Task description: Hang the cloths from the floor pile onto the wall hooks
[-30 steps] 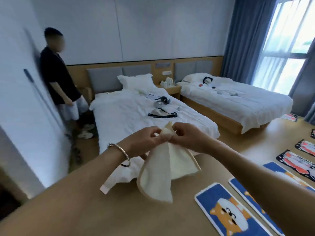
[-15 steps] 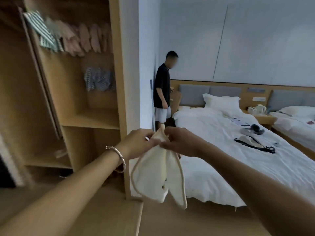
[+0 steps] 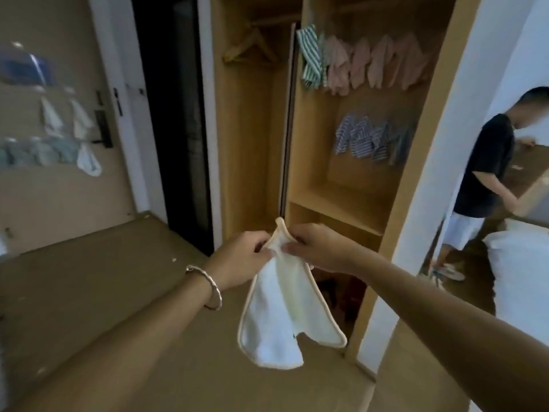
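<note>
While the cream cloth (image 3: 279,316) hangs at mid-frame, I have both hands on its top corner: the left hand (image 3: 246,257), the one with the bracelet (image 3: 208,289), and the right hand (image 3: 315,248) each pinch the trimmed tip between thumb and fingers, knuckles almost touching. The rest of the cloth drops straight down from that pinch, so its long axis is vertical, with the corner tip poking up just above my fingers.

What the coming move turns on is where the hanging places lie from this pinch. Far ahead and to the right, well above hand level, the open wardrobe (image 3: 315,173) carries a row of pink cloths (image 3: 371,66) and, lower, a row of striped cloths (image 3: 368,141). Far to the left, a panel holds a few pale cloths (image 3: 80,120). I cannot make out the hooks themselves in either place.

I judge the wardrobe rows the closer target, and the right hand sits nearer to them, so the lift would go up and to the right. A bystander (image 3: 487,165) stands at the far right, well apart from that path.
</note>
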`<state>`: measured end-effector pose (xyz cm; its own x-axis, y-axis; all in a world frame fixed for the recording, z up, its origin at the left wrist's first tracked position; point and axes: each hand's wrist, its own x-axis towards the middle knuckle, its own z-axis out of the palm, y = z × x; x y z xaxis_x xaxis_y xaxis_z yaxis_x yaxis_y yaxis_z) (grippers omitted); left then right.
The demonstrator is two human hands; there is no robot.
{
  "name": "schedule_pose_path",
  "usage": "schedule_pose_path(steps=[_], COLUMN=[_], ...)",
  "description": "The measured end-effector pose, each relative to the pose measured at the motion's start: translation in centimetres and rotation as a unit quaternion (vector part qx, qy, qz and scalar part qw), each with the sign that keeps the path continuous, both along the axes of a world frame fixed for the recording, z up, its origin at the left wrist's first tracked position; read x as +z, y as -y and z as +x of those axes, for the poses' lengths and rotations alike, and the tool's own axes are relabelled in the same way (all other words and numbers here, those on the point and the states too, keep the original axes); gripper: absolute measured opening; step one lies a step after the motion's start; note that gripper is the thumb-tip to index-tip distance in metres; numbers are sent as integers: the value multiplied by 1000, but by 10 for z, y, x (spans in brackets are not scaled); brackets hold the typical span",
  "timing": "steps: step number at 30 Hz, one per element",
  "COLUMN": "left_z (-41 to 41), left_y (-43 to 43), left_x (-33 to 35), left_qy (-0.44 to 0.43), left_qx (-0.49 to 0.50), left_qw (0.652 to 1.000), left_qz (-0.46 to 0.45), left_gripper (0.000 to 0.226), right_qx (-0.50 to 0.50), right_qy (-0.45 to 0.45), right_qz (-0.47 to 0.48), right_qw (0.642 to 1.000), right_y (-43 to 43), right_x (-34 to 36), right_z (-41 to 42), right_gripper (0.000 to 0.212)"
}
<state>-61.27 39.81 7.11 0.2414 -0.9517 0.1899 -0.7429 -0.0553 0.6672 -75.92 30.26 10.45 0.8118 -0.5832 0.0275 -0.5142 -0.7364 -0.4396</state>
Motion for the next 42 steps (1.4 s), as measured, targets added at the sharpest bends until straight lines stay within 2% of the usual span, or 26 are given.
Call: schedule_pose_path(steps=[5, 10, 16, 18, 22, 26, 30, 33, 37, 39, 42], left_z=[94, 185, 278, 300, 335, 376, 431, 479, 561, 603, 665], left_y=[-27, -32, -9, 0, 22, 44, 58, 68, 76, 77, 78], left_x=[-10, -7, 20, 19, 12, 2, -9, -16, -16, -8, -1], left_qy=[-45, -14, 47, 33, 2, -9, -60, -95, -88, -72, -95], left_qx=[107, 211, 302, 316, 333, 356, 364, 361, 377, 372, 354], left_qw=[993, 977, 952, 948, 942, 932, 926, 922, 909, 912, 920], left_qz=[-10, -24, -16, -17, -34, -60, -81, -100, -157, -156, -141], left_gripper=[26, 34, 17, 13, 12, 13, 17, 14, 22, 16, 14], right_qx=[124, 228, 320, 325, 330, 326, 310, 296, 294, 293, 277], right_qy=[22, 26, 81, 86, 76, 80, 71, 34, -41, -43, -5], right_qz=[40, 62, 16, -19, 29, 9, 23, 34, 27, 53, 63], right_qw=[991, 971, 944, 942, 940, 942, 948, 954, 955, 954, 959], right_y=[1, 17, 55, 66, 83, 98, 110, 124, 135, 138, 142], right_x=[-12, -19, -4, -9, -18, -19, -32, -42, -51, -46, -31], right_z=[121, 241, 348, 374, 416, 461, 513, 565, 640, 683, 747], right_gripper=[21, 23, 27, 26, 22, 26, 25, 26, 26, 33, 31])
